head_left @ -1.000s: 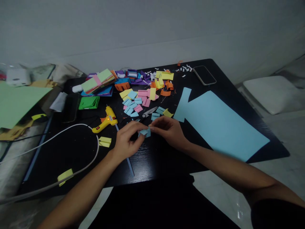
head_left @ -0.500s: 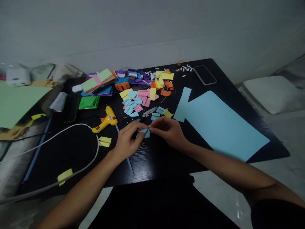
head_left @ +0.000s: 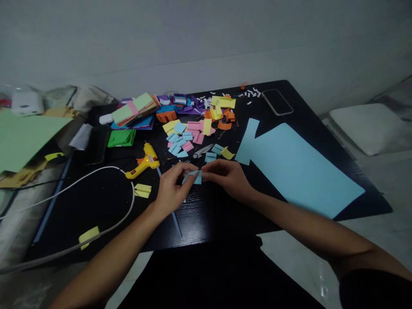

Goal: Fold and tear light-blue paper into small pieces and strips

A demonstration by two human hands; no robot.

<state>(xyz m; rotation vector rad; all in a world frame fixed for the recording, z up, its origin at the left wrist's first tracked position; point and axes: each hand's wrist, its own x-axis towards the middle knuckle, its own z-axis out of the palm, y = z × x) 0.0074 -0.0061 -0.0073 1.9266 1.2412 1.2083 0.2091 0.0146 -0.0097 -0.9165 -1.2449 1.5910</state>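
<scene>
- Head view: the small blue paper piece (head_left: 197, 177) is between both hands, at six o'clock from the scissors (head_left: 204, 150).
- Left hand (head_left: 170, 185) pinches its nine-o'clock side; right hand (head_left: 230, 178) has thumb and finger closed on its three-o'clock edge.
- It should handle as very light, thin and easily creased; opposite edges look the best hold.
</scene>
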